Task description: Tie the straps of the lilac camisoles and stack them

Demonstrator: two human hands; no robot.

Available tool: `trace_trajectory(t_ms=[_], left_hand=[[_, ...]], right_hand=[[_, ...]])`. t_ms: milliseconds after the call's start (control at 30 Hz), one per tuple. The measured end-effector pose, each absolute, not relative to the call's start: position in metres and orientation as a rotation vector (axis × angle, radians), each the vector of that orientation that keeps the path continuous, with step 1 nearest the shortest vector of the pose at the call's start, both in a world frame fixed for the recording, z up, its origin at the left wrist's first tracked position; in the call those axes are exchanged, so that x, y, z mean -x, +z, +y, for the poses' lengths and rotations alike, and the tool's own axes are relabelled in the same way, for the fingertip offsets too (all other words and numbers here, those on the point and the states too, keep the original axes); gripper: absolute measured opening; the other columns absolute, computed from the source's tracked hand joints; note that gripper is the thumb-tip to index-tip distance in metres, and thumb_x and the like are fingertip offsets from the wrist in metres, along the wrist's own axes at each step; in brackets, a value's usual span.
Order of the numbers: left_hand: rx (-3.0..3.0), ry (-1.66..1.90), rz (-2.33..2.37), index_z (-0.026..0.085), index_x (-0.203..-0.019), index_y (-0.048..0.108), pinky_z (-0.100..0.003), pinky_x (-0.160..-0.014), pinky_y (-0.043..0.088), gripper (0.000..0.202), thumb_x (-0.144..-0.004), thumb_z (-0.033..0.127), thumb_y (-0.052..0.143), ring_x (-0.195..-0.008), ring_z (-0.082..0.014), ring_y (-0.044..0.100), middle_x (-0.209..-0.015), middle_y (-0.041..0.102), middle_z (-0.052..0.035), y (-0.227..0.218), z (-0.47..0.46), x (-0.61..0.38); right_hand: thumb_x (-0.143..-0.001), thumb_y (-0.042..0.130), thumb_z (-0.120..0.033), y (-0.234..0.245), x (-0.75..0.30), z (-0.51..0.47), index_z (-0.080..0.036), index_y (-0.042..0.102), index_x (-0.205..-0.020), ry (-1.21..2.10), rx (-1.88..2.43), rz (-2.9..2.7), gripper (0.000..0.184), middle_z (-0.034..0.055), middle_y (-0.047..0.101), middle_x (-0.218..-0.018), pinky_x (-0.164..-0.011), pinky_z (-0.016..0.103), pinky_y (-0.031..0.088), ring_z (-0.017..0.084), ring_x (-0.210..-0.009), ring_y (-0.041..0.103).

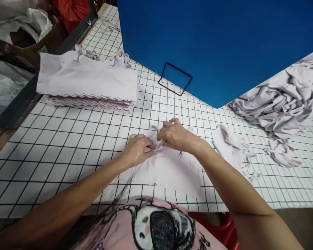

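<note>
A pale pink camisole [172, 170] with thin straps lies on the gridded table close to my body. At its upper edge, near a strap loop, my left hand [138, 149] is closed on the fabric, with the thumb along the edge. My right hand [174, 135] is beside it, fingers curled in a pinch on the same upper edge. The fingertips cover part of the edge, so the exact grip is partly hidden. A small metal-looking strap piece shows below my right wrist.
Stacked pale camisoles [88, 80] lie at the upper left. A black wire rectangle [175, 79] rests by a large blue sheet [211, 41]. To the right are another camisole [229, 149] and a heap of pale fabric [281, 97]. A cardboard box [50, 38] stands beyond the left edge.
</note>
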State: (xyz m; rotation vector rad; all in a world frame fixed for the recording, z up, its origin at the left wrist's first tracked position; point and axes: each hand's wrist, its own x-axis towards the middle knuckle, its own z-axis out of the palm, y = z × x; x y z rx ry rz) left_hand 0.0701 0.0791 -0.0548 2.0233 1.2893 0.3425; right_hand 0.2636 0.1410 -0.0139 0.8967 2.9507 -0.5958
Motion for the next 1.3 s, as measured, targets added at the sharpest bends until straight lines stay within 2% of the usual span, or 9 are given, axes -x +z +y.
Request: trace_trajectory(t_ms=[200, 333, 567, 767, 900, 1000, 1100, 1200, 1300], left_hand=[[-2.255, 0.484, 1.405, 0.017, -0.11, 0.056, -0.043, -0.09, 0.042, 0.034, -0.082, 0.031, 0.07, -0.103, -0.0265, 0.056, -0.109, 0.062, -0.0084, -0.062, 0.067, -0.068], [-2.443, 0.649, 1.447, 0.016, -0.127, 0.048, -0.047, -0.093, 0.046, 0.05, -0.084, 0.03, 0.068, -0.111, -0.03, 0.053, -0.121, 0.056, -0.0139, -0.063, 0.055, -0.07], [-2.839, 0.722, 1.092, 0.018, -0.121, 0.059, -0.042, -0.107, 0.043, 0.038, -0.09, 0.002, 0.046, -0.137, -0.0266, 0.042, -0.132, 0.06, -0.0071, -0.081, 0.046, -0.073], [-2.833, 0.486, 1.155, 0.015, -0.131, 0.056, -0.045, -0.114, 0.037, 0.038, -0.094, 0.018, 0.047, -0.145, -0.0292, 0.031, -0.146, 0.051, -0.0077, -0.08, 0.052, -0.075], [-2.831, 0.431, 1.149, 0.018, -0.145, 0.044, -0.05, -0.115, 0.034, 0.051, -0.095, 0.032, 0.046, -0.146, -0.0303, 0.031, -0.154, 0.041, -0.0092, -0.085, 0.054, -0.072], [-2.906, 0.48, 1.095, 0.022, -0.15, 0.035, -0.053, -0.115, 0.031, 0.058, -0.095, 0.039, 0.043, -0.146, -0.0319, 0.03, -0.156, 0.038, -0.0089, -0.096, 0.059, -0.067], [-2.932, 0.537, 1.049, 0.023, -0.154, 0.026, -0.056, -0.113, 0.03, 0.065, -0.095, 0.043, 0.04, -0.146, -0.0343, 0.028, -0.156, 0.036, -0.0099, -0.109, 0.068, -0.066], [-2.945, 0.553, 1.016, 0.024, -0.156, 0.02, -0.058, -0.111, 0.032, 0.066, -0.096, 0.044, 0.037, -0.146, -0.0355, 0.028, -0.156, 0.037, -0.0102, -0.111, 0.07, -0.066], [-2.95, 0.499, 0.999, 0.026, -0.156, 0.018, -0.057, -0.113, 0.03, 0.067, -0.096, 0.048, 0.037, -0.147, -0.035, 0.027, -0.158, 0.034, -0.0085, -0.106, 0.068, -0.065]], right_hand=[[-0.086, 0.06, -0.012, -0.009, -0.262, 0.17, -0.024, 0.071, -0.086, -0.578, -1.147, 3.156, 0.016, 0.0033, 0.068, -0.082, -0.092, 0.045, 0.025, 0.024, -0.094, 0.05], [-0.09, 0.064, -0.028, -0.032, -0.256, 0.182, -0.022, 0.069, -0.088, -0.581, -1.438, 3.298, 0.009, 0.004, 0.067, -0.086, -0.09, 0.042, 0.027, 0.023, -0.096, 0.051], [-0.088, 0.06, -0.057, -0.06, -0.243, 0.202, -0.019, 0.056, -0.06, -1.11, -1.769, 3.129, 0.047, -0.0005, 0.06, -0.066, -0.08, 0.032, 0.034, 0.015, -0.074, 0.051], [-0.088, 0.059, -0.057, -0.074, -0.224, 0.216, -0.017, 0.037, -0.053, -1.112, -1.761, 3.039, 0.057, -0.0041, 0.051, -0.056, -0.083, 0.032, 0.028, 0.014, -0.072, 0.05], [-0.086, 0.066, -0.045, -0.077, -0.221, 0.219, -0.016, 0.044, -0.056, -0.854, -1.663, 2.986, 0.048, -0.0031, 0.055, -0.061, -0.08, 0.033, 0.023, 0.015, -0.078, 0.052], [-0.087, 0.065, -0.04, -0.069, -0.233, 0.227, -0.018, 0.055, -0.067, -0.841, -1.399, 2.974, 0.032, -0.0013, 0.063, -0.073, -0.077, 0.032, 0.026, 0.018, -0.086, 0.055], [-0.089, 0.064, -0.037, -0.055, -0.264, 0.223, -0.02, 0.064, -0.092, -0.902, -1.314, 2.921, 0.017, 0.0013, 0.069, -0.096, -0.078, 0.032, 0.034, 0.02, -0.097, 0.056], [-0.095, 0.055, -0.04, -0.042, -0.294, 0.168, -0.017, 0.06, -0.119, -0.654, -1.758, 2.897, 0.033, 0.0095, 0.063, -0.124, -0.089, 0.036, 0.041, 0.024, -0.114, 0.052], [-0.099, 0.041, -0.052, -0.045, -0.314, 0.076, -0.017, 0.04, -0.144, -0.446, -2.106, 2.85, 0.058, 0.0134, 0.045, -0.149, -0.106, 0.045, 0.036, 0.027, -0.135, 0.038]])
